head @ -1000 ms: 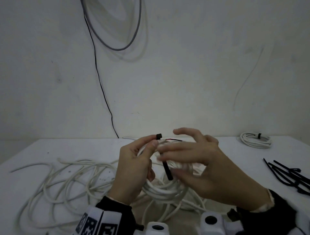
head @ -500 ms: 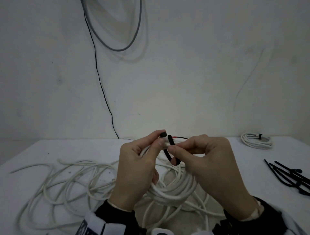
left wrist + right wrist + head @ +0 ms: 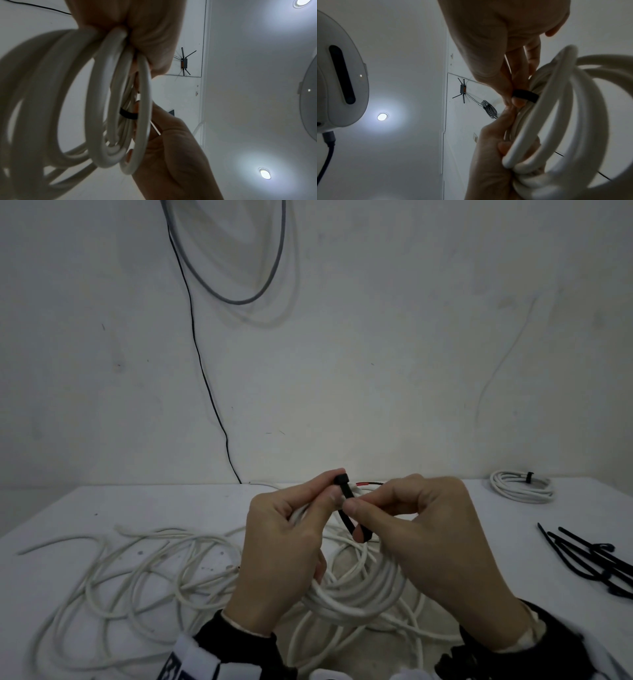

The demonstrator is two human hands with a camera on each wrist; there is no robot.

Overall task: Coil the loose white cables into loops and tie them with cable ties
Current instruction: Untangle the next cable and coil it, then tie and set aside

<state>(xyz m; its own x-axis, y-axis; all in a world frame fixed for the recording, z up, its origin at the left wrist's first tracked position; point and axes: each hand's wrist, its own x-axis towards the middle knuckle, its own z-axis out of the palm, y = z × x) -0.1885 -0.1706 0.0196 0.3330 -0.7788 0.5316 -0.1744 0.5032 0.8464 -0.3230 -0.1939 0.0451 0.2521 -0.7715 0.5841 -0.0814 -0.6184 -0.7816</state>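
Observation:
My left hand point(image 3: 337, 487) holds a white cable coil point(image 3: 356, 594) up above the table, its lower fingers curled round the strands. Its thumb and forefinger pinch the head of a black cable tie point(image 3: 347, 499) at the top of the coil. My right hand point(image 3: 354, 506) pinches the tie's strap just below the head, and the strap loops under the strands. In the left wrist view the tie point(image 3: 128, 114) crosses the coil point(image 3: 96, 108). The right wrist view shows the strap point(image 3: 524, 96) across my right fingertips beside the coil point(image 3: 565, 121).
A loose white cable point(image 3: 137, 570) sprawls over the table point(image 3: 137, 505) at the left, running under my hands. A tied coil point(image 3: 522, 486) lies at the back right. Spare black ties point(image 3: 589, 563) lie at the right edge. A thin black wire point(image 3: 205, 378) hangs on the wall.
The tie's strap hung down from the coil a second ago. My right hand has brought it round the strands and up close to the head, its fingers now curled in a pinch.

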